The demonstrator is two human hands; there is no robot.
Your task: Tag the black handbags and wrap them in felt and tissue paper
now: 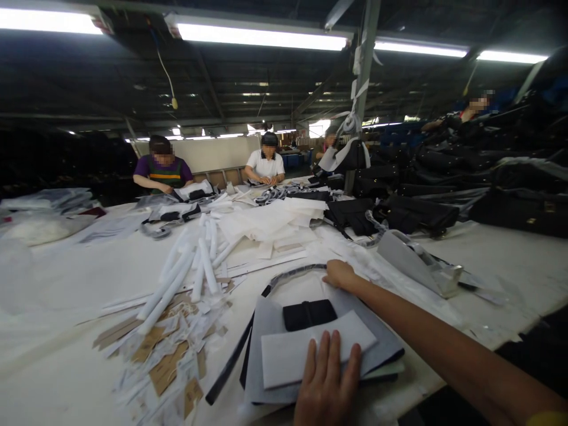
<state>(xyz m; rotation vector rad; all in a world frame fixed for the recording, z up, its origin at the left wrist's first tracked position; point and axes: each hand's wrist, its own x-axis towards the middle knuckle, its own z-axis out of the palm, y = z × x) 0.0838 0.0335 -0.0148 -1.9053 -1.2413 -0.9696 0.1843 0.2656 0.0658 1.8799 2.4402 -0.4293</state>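
My left hand [327, 381] lies flat, fingers stretched out, on a white foam sheet [284, 361]. Under the foam is a black bag [245, 373], largely covered by a sheet of grey-white tissue [260, 325]. A black flap piece [309, 315] shows just above the foam. My right hand [339, 275] is closed at the far side of the bag, on the end of its arched bag handle [288, 273], which is wrapped in clear film. A black strap [228, 364], also in film, runs down the left side.
Left of the bag lie white foam rolls [175, 281] and a scatter of brown tags [171, 364]. White sheets [275, 219] are heaped beyond. Black bags [355, 214] are piled at the right. Co-workers [266, 163] sit across the table [501, 254], near a metal post [367, 65].
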